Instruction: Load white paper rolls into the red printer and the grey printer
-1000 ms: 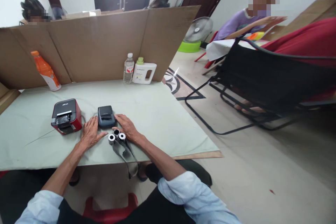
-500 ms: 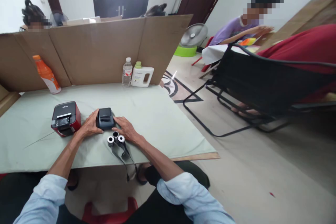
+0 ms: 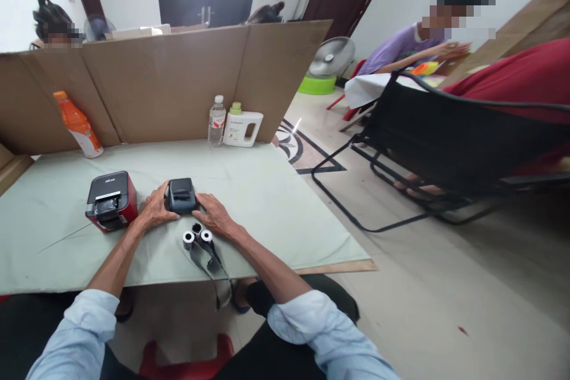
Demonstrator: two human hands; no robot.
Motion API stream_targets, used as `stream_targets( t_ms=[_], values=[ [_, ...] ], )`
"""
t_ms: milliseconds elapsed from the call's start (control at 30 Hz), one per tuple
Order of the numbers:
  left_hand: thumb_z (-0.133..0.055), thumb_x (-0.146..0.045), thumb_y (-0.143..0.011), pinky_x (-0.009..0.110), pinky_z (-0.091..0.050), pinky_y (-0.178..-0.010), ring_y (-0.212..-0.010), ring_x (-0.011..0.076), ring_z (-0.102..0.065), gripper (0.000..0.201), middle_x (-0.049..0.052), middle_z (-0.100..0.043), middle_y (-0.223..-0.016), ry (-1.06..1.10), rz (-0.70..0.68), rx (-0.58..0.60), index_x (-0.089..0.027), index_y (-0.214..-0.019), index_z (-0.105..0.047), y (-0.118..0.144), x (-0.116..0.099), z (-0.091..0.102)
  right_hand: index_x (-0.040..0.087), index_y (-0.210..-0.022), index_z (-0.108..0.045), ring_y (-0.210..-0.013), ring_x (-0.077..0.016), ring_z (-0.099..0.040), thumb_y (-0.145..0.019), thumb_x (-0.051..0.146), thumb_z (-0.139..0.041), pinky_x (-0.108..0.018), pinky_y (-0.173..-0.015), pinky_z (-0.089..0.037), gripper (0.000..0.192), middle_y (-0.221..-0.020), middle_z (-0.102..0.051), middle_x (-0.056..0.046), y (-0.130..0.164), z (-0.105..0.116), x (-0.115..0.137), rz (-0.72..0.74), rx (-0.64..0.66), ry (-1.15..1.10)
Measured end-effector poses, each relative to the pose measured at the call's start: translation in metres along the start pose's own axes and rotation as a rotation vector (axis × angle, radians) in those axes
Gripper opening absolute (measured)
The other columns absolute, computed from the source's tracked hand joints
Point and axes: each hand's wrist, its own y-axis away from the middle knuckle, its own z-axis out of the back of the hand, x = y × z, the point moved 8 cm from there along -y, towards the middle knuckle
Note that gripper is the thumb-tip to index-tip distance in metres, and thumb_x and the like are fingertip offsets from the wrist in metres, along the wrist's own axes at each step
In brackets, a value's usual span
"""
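Between my hands on the table is a small dark portable printer (image 3: pixel 181 197), its lid facing up. My left hand (image 3: pixel 157 206) holds its left side, thumb along the front edge. On the opposite side, my right hand (image 3: pixel 214 212) grips the right edge with bent fingers. Close in front of it stand three small rolls (image 3: pixel 197 237) with white ends and dark cores, trailing a dark strip over the table's front edge. Left of my left hand sits a larger red and black printer (image 3: pixel 111 202).
A cardboard screen (image 3: pixel 164 89) borders the back of the cloth-covered table (image 3: pixel 258 190). Against it stand an orange bottle (image 3: pixel 78 124), a clear water bottle (image 3: pixel 217 122) and a white jug (image 3: pixel 243 129). To the right are a black folding chair (image 3: pixel 445 136) and a person in purple (image 3: pixel 398 50).
Both my hands and the small printer have shifted slightly away from me and to the right. The rolls and the red printer stay where they were.
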Motion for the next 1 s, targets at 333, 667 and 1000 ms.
stream_targets(
  t_ms=[333,667,1000],
  values=[
    [-0.084,-0.05,-0.072,0.059,-0.035,-0.119,-0.144,0.0423,-0.046,0.089,0.019,-0.052,-0.156,-0.086,0.008,-0.039,-0.02,-0.149,-0.052,0.017,0.0,-0.006,0.014,-0.151,-0.049,-0.124,-0.0366,-0.055,-0.091,0.044,-0.07,-0.052,-0.106,-0.046,0.07,-0.143,-0.06,-0.021,-0.004,-0.006,0.0,-0.057,0.051,0.09],
    [-0.069,-0.025,-0.071,0.05,-0.045,-0.115,-0.13,0.0364,-0.06,0.063,0.012,-0.069,-0.139,0.147,0.003,0.04,-0.018,-0.133,-0.069,0.003,0.004,0.007,0.016,-0.154,-0.047,-0.127,-0.0369,-0.053,-0.092,0.043,-0.07,-0.053,-0.106,-0.046,0.071,-0.144,-0.059,-0.02,-0.001,-0.01,-0.001,-0.056,0.033,0.104],
    [-0.066,-0.023,-0.078,0.024,-0.048,-0.05,-0.053,0.015,-0.061,0.01,-0.001,-0.064,-0.057,0.446,0.397,-0.15,-0.015,-0.082,-0.07,-0.027,0.034,0.004,0.017,-0.151,-0.05,-0.123,-0.0362,-0.053,-0.092,0.044,-0.071,-0.052,-0.104,-0.045,0.068,-0.141,-0.06,-0.02,-0.003,-0.005,0.006,-0.064,0.03,0.12]
  ],
)
